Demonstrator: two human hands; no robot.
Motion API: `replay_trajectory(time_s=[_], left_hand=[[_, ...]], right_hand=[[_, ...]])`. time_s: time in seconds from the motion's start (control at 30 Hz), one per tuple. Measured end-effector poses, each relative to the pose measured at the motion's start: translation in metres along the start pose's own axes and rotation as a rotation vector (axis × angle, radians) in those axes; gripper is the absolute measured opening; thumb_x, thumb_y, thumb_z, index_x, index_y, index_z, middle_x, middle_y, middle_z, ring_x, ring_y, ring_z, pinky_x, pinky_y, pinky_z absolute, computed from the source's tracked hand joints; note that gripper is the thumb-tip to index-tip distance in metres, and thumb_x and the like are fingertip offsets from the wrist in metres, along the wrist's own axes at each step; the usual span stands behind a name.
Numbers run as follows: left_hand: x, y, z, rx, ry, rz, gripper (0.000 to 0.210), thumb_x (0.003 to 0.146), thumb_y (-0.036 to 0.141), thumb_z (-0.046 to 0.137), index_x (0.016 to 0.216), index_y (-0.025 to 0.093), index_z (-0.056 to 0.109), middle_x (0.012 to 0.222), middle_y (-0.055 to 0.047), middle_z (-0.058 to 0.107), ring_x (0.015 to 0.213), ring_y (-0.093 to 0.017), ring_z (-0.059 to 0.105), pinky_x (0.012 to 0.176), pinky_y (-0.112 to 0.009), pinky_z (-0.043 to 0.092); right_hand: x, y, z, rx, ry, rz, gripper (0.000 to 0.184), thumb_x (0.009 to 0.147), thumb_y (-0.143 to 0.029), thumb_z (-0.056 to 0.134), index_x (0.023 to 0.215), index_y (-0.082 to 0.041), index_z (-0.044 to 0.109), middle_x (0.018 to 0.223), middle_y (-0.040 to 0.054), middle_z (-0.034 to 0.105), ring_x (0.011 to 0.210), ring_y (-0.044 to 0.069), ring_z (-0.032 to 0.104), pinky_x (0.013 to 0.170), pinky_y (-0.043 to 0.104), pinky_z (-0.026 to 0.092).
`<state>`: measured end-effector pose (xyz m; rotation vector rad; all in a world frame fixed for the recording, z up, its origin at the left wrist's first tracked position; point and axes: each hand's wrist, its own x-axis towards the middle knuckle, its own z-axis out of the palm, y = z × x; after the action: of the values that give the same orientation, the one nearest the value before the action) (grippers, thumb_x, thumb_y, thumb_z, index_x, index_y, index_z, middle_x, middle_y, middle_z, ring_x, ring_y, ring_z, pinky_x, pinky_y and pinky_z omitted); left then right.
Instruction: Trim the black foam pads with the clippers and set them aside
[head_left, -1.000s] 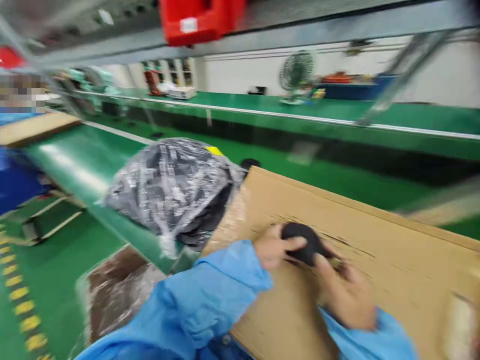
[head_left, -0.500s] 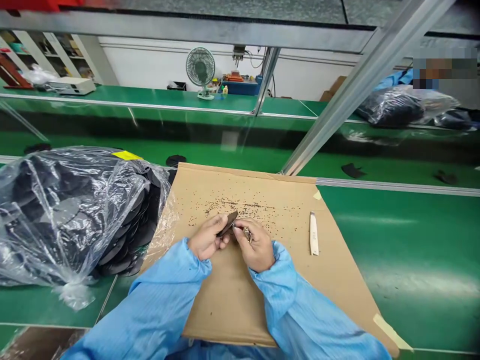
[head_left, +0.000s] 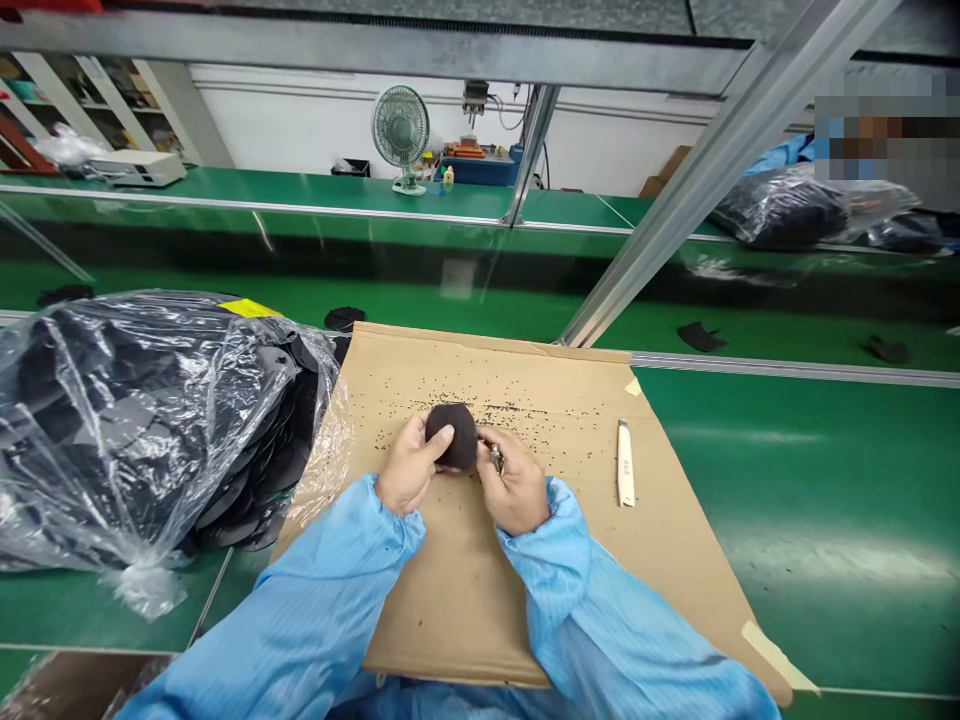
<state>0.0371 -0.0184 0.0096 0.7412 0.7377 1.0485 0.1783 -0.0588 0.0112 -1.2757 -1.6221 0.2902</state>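
Note:
My left hand (head_left: 411,468) is closed on a black rounded pad (head_left: 454,438), thumb on its face and fingers behind it. The pad's broad side faces me. At its right edge, my right hand (head_left: 513,482) is closed around a small shiny metal tool (head_left: 496,458); the fingers cover most of it, so its exact kind is unclear. Both hands are above a cardboard sheet (head_left: 450,590) sprinkled with tiny dark bits (head_left: 517,408). To the right on the cardboard lies a white-handled knife-like tool (head_left: 625,465).
A clear plastic bag (head_left: 150,430) full of black pads stands at the left. Loose black pieces (head_left: 700,337) lie on the green surface behind. A slanted metal post (head_left: 675,210) rises at the right, below a metal beam. A fan (head_left: 401,130) stands farther back.
The pad has turned from nearly edge-on to show its broad face. My left thumb now lies across it. My right hand stays close by with the metal tool.

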Motion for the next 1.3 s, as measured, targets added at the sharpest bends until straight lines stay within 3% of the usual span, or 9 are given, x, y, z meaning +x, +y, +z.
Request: replay_trajectory(time_s=[0.1,0.27,0.4,0.53,0.8,0.93,1.1,1.2,1.3], left_hand=[[0.003,0.0,0.0,-0.059,0.059,0.088,0.046,0.066,0.031,0.078,0.102,0.017,0.053,0.106,-0.006,0.064,0.095,-0.017,0.062,0.08,-0.03,0.051],[0.002,-0.001,-0.002,-0.086,0.024,0.117,0.046,0.065,0.023,0.078,0.104,0.016,0.055,0.106,-0.006,0.066,0.101,-0.019,0.061,0.095,-0.037,0.046],[0.002,-0.002,-0.003,-0.069,-0.047,0.124,0.043,0.066,0.022,0.077,0.104,0.014,0.06,0.106,-0.008,0.067,0.104,-0.02,0.061,0.1,-0.036,0.042],[0.006,-0.003,-0.009,-0.059,0.051,0.15,0.041,0.067,0.025,0.077,0.104,0.016,0.061,0.106,-0.008,0.066,0.098,-0.017,0.062,0.094,-0.033,0.045],[0.012,-0.008,-0.017,0.03,0.158,0.174,0.04,0.072,0.031,0.072,0.106,0.018,0.055,0.081,-0.004,0.066,0.083,-0.016,0.063,0.082,-0.03,0.047],[0.012,-0.005,-0.016,0.066,0.16,0.151,0.039,0.073,0.03,0.071,0.106,0.017,0.054,0.073,-0.001,0.063,0.074,-0.014,0.061,0.076,-0.028,0.047],[0.012,-0.002,-0.014,0.067,0.169,0.132,0.04,0.072,0.032,0.071,0.105,0.016,0.055,0.072,-0.001,0.061,0.068,-0.013,0.06,0.072,-0.029,0.049],[0.011,0.0,-0.013,0.054,0.162,0.137,0.038,0.072,0.034,0.071,0.101,0.015,0.056,0.087,-0.004,0.062,0.071,-0.013,0.059,0.068,-0.029,0.051],[0.011,0.001,-0.012,0.055,0.133,0.145,0.034,0.073,0.036,0.069,0.097,0.014,0.056,0.087,-0.005,0.061,0.069,-0.012,0.059,0.061,-0.026,0.05]], right_hand=[[-0.001,0.008,0.002,0.094,0.057,0.143,0.027,0.091,-0.03,0.05,0.113,-0.02,0.062,0.106,0.0094,0.068,0.098,0.021,0.064,0.087,0.037,0.053],[0.003,0.011,-0.001,0.129,0.005,0.183,0.031,0.086,-0.034,0.058,0.113,-0.019,0.064,0.106,0.0084,0.069,0.095,0.022,0.065,0.088,0.037,0.053],[0.008,0.008,-0.003,0.225,-0.077,0.26,0.027,0.084,-0.037,0.062,0.103,-0.019,0.067,0.094,0.0054,0.071,0.085,0.02,0.066,0.08,0.034,0.054],[0.026,0.011,-0.008,0.21,-0.06,0.301,0.026,0.081,-0.04,0.062,0.093,-0.017,0.065,0.079,0.003,0.068,0.069,0.017,0.062,0.068,0.03,0.052],[0.161,0.031,-0.014,-0.626,-0.074,-0.032,0.024,0.083,-0.025,0.054,0.095,-0.013,0.07,0.09,0.0115,0.067,0.088,0.024,0.06,0.082,0.036,0.043],[0.21,0.036,0.009,-0.688,-0.132,-0.025,0.034,0.086,-0.026,0.05,0.109,-0.007,0.067,0.092,0.0144,0.066,0.091,0.024,0.059,0.081,0.037,0.04],[0.175,0.017,0.038,-0.569,-0.267,-0.1,0.022,0.084,-0.026,0.056,0.098,-0.017,0.07,0.092,0.0081,0.069,0.086,0.022,0.063,0.076,0.031,0.046],[0.122,-0.007,0.031,-0.358,-0.347,-0.133,0.021,0.086,-0.027,0.053,0.097,-0.019,0.069,0.095,0.0069,0.07,0.09,0.022,0.064,0.08,0.033,0.048],[0.07,-0.02,0.011,-0.114,-0.373,-0.021,0.019,0.086,-0.03,0.056,0.098,-0.02,0.068,0.094,0.0059,0.07,0.084,0.02,0.064,0.077,0.032,0.05]])
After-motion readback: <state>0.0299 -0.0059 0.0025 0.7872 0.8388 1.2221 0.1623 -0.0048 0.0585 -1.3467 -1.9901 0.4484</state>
